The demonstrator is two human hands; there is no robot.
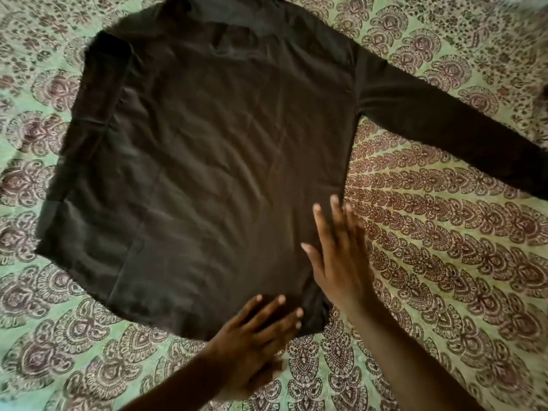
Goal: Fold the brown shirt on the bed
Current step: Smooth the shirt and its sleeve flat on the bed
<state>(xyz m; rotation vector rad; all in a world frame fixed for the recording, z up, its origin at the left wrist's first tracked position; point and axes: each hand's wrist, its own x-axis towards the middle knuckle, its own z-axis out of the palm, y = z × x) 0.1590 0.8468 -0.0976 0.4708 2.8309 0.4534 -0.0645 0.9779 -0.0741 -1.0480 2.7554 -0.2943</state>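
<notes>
The brown shirt [207, 161] lies spread flat across the middle of the frame on the bed [444, 262], which is covered by a green sheet with a maroon paisley print. One long sleeve [450, 129] stretches toward the right edge; the other side is folded in along the left. The left hand [255, 336] rests flat at the shirt's lower hem, fingers straight – the right hand [341, 256] lies open along the lower right edge, fingers spread. Neither hand grips the cloth.
</notes>
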